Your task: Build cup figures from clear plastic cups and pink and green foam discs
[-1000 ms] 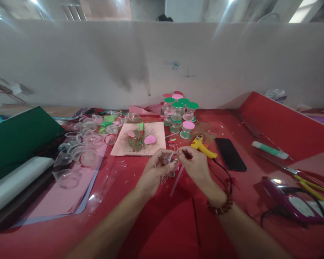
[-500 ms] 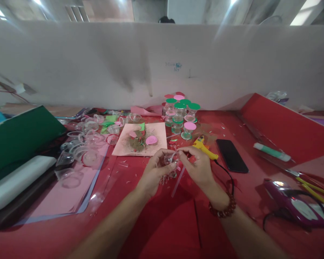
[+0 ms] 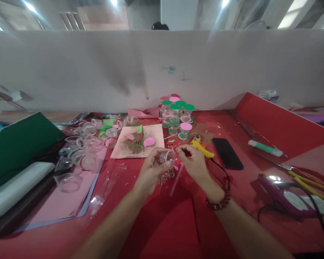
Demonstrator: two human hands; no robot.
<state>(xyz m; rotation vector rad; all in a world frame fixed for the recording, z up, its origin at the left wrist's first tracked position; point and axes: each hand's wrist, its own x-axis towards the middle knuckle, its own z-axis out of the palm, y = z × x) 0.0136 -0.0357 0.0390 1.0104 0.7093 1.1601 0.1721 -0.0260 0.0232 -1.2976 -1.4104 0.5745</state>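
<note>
My left hand (image 3: 150,171) is closed around a small clear plastic cup (image 3: 167,156), tilted with its rim towards the right. Just right of that rim is my right hand (image 3: 193,162), its thumb and fingertips pinched together; whatever is between them is too small to make out. Under the hands lie tiny scraps and a clear strip (image 3: 176,181) on the red table. A yellow glue gun (image 3: 203,149) rests behind my right hand. Beyond, cup pairs topped with green, pink and red paper discs (image 3: 189,107) stand grouped.
Loose clear cups (image 3: 88,160) crowd the left on pink sheets (image 3: 52,201). A stained pale board (image 3: 117,151) holds a pink disc (image 3: 149,141). At right are a black phone (image 3: 228,153), a glue stick (image 3: 264,148), scissors (image 3: 307,181) and a purple device (image 3: 282,198).
My right hand has come away from the cup's rim, leaving a small gap. My left hand still holds the cup, now turned a little. The whole view has shifted slightly.
</note>
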